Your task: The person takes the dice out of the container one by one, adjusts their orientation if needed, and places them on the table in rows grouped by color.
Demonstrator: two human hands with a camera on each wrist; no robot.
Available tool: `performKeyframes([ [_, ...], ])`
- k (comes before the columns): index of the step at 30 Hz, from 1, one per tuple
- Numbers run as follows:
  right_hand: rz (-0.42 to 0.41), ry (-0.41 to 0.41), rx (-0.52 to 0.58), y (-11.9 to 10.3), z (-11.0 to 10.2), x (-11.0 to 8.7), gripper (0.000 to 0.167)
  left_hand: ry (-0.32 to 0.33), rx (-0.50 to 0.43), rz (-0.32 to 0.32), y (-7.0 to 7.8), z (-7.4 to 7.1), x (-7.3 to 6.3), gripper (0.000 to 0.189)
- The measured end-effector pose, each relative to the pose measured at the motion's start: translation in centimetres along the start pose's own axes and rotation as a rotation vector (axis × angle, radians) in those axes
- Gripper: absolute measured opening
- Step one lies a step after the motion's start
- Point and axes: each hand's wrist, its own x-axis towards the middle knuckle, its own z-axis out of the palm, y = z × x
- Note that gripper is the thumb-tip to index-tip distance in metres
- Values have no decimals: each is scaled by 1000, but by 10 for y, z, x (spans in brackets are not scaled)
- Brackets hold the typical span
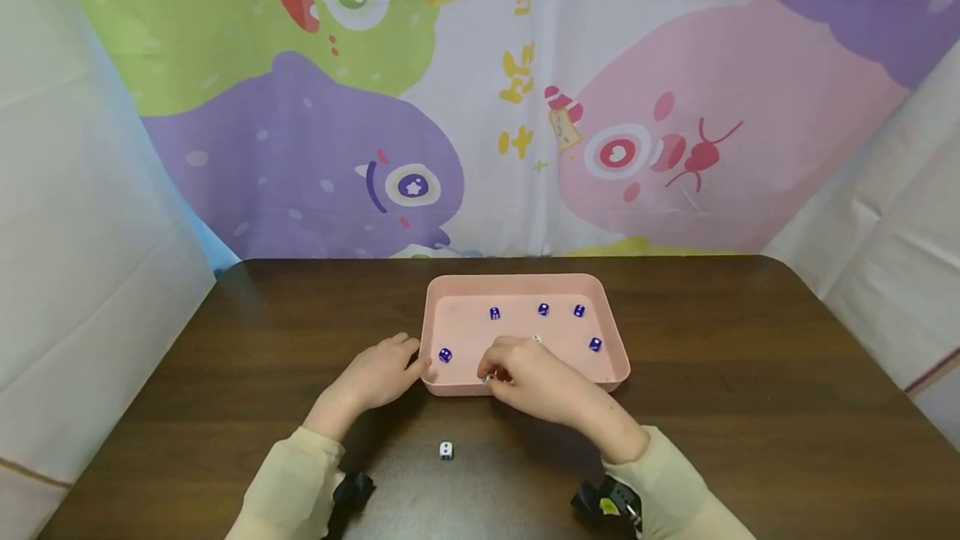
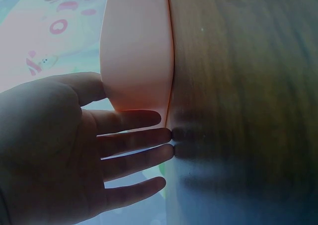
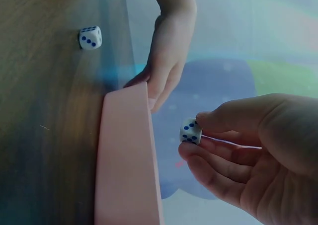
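My right hand is over the near side of a shallow pink tray. Its thumb and fingertips pinch a white die with blue dots, held above the rim in the right wrist view. My left hand rests against the tray's left end, its fingers nearly straight and spread in the left wrist view. Several blue dice lie in the tray, one blue die near the left hand. Another small white thing, probably a die, shows partly behind the right hand. On the table, nearer me, sits a white die.
The tray stands on a dark brown wooden table. Behind the table hangs a cloth printed with cartoon figures, and pale cloth hangs at both sides. Black straps with devices circle both wrists.
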Motion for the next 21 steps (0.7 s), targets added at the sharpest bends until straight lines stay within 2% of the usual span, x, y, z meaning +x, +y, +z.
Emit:
performKeyframes([
  [6,-32,2,-12,1,3,-2,6,5,-2,6,3,-3,0,32],
  [21,-56,-74,2,-9,12,-6,4,27,13,11,1,2,1,29],
])
